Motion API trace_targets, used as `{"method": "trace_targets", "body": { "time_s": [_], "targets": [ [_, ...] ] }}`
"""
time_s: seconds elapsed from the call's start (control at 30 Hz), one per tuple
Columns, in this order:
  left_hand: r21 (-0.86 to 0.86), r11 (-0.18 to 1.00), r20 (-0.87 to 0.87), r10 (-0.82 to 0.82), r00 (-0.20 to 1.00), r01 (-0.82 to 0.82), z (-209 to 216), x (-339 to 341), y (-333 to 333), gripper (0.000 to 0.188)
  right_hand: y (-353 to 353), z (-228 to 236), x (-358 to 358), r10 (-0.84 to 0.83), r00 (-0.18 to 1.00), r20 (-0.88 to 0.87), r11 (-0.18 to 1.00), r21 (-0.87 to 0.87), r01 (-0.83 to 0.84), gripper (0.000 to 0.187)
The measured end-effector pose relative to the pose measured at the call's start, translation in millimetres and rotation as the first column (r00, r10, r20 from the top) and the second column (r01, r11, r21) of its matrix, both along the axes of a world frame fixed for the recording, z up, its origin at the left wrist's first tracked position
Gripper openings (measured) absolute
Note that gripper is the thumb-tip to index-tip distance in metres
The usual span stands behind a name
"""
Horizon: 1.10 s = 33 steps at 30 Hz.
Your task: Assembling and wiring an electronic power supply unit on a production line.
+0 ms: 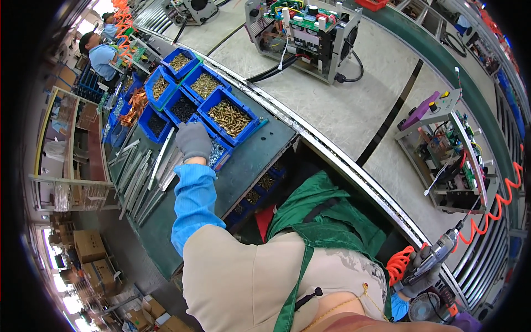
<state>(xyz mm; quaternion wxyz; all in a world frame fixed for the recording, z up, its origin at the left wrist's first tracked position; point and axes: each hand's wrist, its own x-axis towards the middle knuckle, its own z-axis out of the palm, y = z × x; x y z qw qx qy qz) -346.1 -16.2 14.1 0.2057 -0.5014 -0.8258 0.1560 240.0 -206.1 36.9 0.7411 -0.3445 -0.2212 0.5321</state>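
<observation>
My left hand (pixel 193 142), in a grey glove, is among the blue bins, its fingers curled down at the near edge of a bin of dark screws (pixel 184 109). What the fingertips hold, if anything, is hidden. Partly behind this hand lies a bin of silvery screws (pixel 217 152). Brass-coloured fasteners fill the bin (pixel 229 117) just to its right. At the lower right, my right hand (pixel 418 272), also gloved, is wrapped round a power screwdriver (pixel 437 254). Its tip points up toward an open-framed electronic unit (pixel 448 152).
Metal strips (pixel 135 180) lie on the green bench left of my left forearm. Another open unit (pixel 304 41) stands on the pale worktop beyond a metal rail. An orange coiled hose (pixel 492 207) hangs at right. A co-worker (pixel 100 58) is at the far left.
</observation>
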Motion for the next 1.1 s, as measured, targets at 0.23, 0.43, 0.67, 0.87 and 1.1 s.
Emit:
{"method": "trace_targets", "body": {
  "time_s": [0.23, 0.43, 0.67, 0.87, 1.1],
  "targets": [
    [0.212, 0.976, 0.302, -0.028, 0.953, -0.039, -15.0, -30.4, -1.7, 0.018, -2.9, -6.7, 0.0, -0.169, 0.985, 0.028, 0.968, -0.186, 0.172, 0.063],
    [0.694, 0.719, 0.677, -0.665, 0.317, 0.026, 36.2, 46.3, 56.7, 0.015, 22.1, 28.7, -22.8, -0.183, 0.983, 0.018, 0.97, -0.158, 0.184, 0.088],
    [0.749, 0.478, 0.65, -0.395, -0.649, 0.459, 127.1, 381.0, 117.4, 0.011, 14.9, 32.9, -17.4, -0.192, 0.981, 0.017, 0.97, -0.145, 0.193, 0.101],
    [0.689, -0.086, 0.652, -0.359, -0.667, 0.72, 137.0, 562.5, 140.9, 0.018, 21.0, 39.1, -21.7, -0.232, 0.971, 0.052, 0.945, -0.223, 0.238, 0.109],
    [0.222, -0.277, 0.951, -0.152, -0.27, 0.935, 141.8, 624.7, 155.9, 0.025, 18.0, 41.5, -17.1, -0.177, 0.983, 0.045, 0.93, -0.318, 0.182, 0.105]
  ]
}}
